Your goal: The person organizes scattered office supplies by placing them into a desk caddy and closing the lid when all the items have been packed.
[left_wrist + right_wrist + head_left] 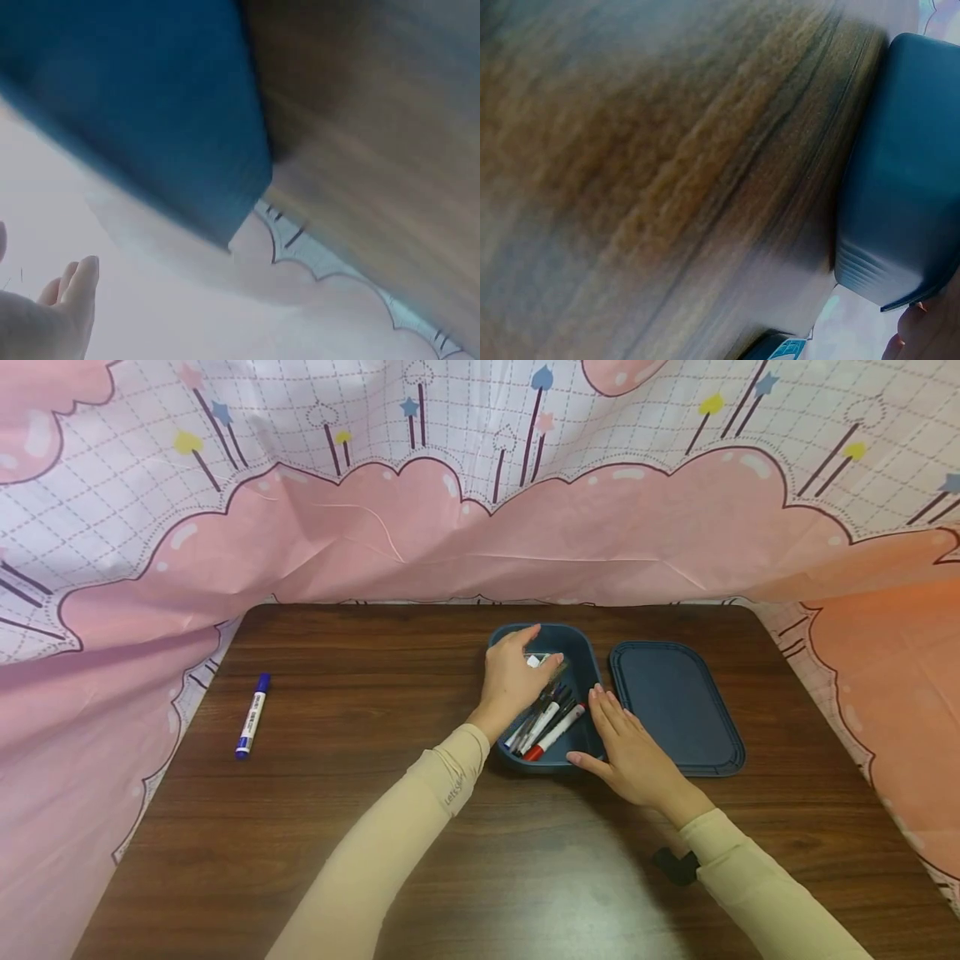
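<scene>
A dark blue box [551, 768] holds several markers, among them a white marker with a red cap [558, 731]. My left hand [510, 677] is over the far left part of the box, thumb and fingers spread apart. A small white item [533, 661] shows between them, and the hand hides part of the contents. Along the box's right side, the straight fingers of my right hand [630, 760] rest at the rim, its thumb near the front right corner. Both wrist views show the box's outer wall [150, 112] close up.
To the right of the box lies a dark blue lid [675, 706], flat on the wooden table [375, 693]. A white marker with blue ends [252, 717] lies at the far left. Behind the table hangs a pink patterned cloth [540, 535].
</scene>
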A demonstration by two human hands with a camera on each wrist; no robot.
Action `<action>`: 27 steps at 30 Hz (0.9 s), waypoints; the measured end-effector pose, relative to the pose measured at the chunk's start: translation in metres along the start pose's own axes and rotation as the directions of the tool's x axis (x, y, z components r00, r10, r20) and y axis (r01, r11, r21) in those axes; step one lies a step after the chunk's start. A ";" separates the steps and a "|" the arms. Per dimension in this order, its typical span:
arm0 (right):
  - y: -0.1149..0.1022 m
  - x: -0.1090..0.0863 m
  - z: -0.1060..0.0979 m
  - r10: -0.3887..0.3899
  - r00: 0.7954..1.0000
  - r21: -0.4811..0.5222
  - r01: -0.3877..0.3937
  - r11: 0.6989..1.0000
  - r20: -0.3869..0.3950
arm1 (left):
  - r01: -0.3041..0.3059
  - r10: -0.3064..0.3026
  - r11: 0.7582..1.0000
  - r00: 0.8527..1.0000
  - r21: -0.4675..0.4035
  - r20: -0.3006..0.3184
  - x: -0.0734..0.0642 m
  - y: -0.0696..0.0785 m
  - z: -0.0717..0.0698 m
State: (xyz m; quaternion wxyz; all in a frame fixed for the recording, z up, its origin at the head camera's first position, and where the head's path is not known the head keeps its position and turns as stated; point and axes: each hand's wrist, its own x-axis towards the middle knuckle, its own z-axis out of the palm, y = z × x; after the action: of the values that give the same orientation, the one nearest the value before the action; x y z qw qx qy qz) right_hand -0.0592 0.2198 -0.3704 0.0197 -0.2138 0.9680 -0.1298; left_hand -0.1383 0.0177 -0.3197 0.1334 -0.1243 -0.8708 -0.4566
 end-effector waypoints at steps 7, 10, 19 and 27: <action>0.000 0.001 0.000 -0.002 1.000 0.008 0.002 1.000 -0.004 | -0.005 0.002 0.999 0.997 -0.035 -0.078 0.013 0.007 -0.026; 0.000 0.001 0.000 0.003 1.000 0.014 -0.003 1.000 -0.003 | 0.009 -0.015 0.999 0.993 -0.048 -0.121 0.018 0.009 -0.038; 0.001 0.002 0.002 0.012 1.000 0.033 -0.012 0.999 -0.010 | 0.014 -0.029 0.998 0.965 -0.058 -0.259 0.028 0.007 -0.075; 0.001 0.003 0.002 0.020 1.000 0.031 -0.019 0.999 -0.011 | 0.006 -0.022 0.999 0.942 -0.051 -0.334 0.030 -0.005 -0.103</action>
State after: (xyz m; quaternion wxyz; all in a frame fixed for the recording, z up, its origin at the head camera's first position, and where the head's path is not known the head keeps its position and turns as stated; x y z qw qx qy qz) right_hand -0.0620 0.2189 -0.3725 0.0188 -0.2032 0.9681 -0.1455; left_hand -0.1555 -0.0679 -0.2571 0.2730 -0.0421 -0.8249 -0.4932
